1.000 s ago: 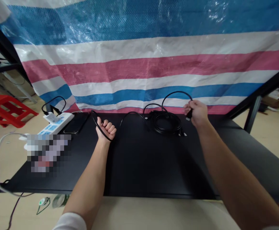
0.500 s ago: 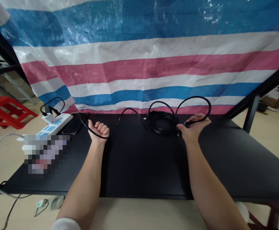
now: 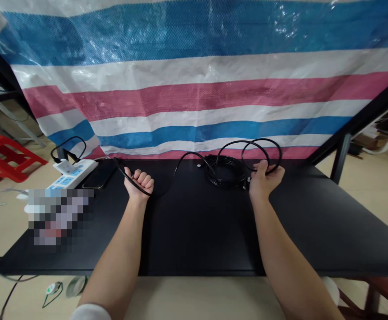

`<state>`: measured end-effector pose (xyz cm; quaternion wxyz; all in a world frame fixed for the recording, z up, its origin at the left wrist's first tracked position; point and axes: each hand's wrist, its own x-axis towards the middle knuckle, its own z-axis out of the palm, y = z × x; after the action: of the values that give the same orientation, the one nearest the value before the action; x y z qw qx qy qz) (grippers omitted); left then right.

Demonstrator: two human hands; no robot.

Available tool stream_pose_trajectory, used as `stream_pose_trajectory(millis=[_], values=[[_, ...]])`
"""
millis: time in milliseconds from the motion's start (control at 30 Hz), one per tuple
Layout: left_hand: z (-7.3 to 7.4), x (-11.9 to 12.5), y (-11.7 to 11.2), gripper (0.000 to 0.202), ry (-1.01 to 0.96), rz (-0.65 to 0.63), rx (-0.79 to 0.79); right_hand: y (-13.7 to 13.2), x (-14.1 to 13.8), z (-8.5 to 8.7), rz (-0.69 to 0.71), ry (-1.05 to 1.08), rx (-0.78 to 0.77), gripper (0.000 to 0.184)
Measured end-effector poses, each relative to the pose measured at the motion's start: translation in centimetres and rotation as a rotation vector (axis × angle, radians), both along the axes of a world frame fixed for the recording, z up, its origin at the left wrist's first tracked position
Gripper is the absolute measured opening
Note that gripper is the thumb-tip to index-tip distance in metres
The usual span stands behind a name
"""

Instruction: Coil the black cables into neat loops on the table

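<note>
My left hand (image 3: pixel 139 183) is closed round one end part of a black cable (image 3: pixel 192 153), just above the left half of the table. From there the cable runs low over the black surface and arches up toward the right. My right hand (image 3: pixel 266 180) pinches the same kind of black cable, with a loop standing up above the fingers. Beside that hand lies a coiled black cable (image 3: pixel 225 178) on the table, its small light-coloured plug ends showing at both sides. Which strand belongs to which cable I cannot fully tell.
A white power strip (image 3: pixel 82 169) with plugs and a black phone (image 3: pixel 99 173) lie at the left of the black table (image 3: pixel 197 235). A striped plastic sheet (image 3: pixel 194 102) hangs along the back. A red stool (image 3: pixel 9 158) stands on the floor at far left.
My right hand has turned and its thumb has swung up onto the cable, with a smaller loop gathered at the fingers. The left hand keeps its hold. The camera view has shifted slightly.
</note>
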<state>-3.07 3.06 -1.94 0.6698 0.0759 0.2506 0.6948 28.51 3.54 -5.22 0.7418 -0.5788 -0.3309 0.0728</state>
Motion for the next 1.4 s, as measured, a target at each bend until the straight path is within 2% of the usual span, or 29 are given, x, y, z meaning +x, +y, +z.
stream_pose_trajectory(millis=[100,233,400,533,733,833,933,1067,1300,1400], values=[[0.7,0.9,0.5,0.057,0.005,0.003,-0.023,-0.1,-1.4,0.7,0.029,0.153,0.053,0.042],[1.8,1.7,1.3,0.057,0.024,-0.039,-0.006,-0.2,-3.3,1.4,0.208,0.26,0.053,0.048],[1.4,2.1,1.8,0.057,0.046,-0.044,-0.028,0.1,-4.8,0.9,0.347,0.299,0.071,0.054],[0.7,2.5,1.6,0.059,0.088,-0.045,-0.067,0.3,-5.8,-0.1,0.373,0.179,0.1,0.057],[0.4,3.0,1.2,0.059,0.105,-0.103,-0.125,-0.6,-7.4,-0.9,0.399,-0.179,0.033,0.097],[0.2,3.2,1.1,0.058,0.076,-0.114,-0.154,-1.0,-8.0,-0.9,0.356,-0.29,-0.03,0.106],[0.2,3.7,0.9,0.057,0.058,-0.134,-0.174,-1.2,-8.4,-0.7,0.314,-0.317,-0.073,0.1],[0.6,4.1,0.3,0.055,0.074,-0.164,-0.171,-1.0,-8.4,-0.4,0.237,-0.219,-0.073,0.088],[0.3,3.9,0.2,0.056,0.092,-0.119,-0.124,0.3,-6.0,0.6,0.104,0.136,0.025,0.061],[0.1,4.0,0.3,0.056,0.08,-0.112,-0.078,1.1,-4.6,1.1,0.123,0.34,0.071,0.054]])
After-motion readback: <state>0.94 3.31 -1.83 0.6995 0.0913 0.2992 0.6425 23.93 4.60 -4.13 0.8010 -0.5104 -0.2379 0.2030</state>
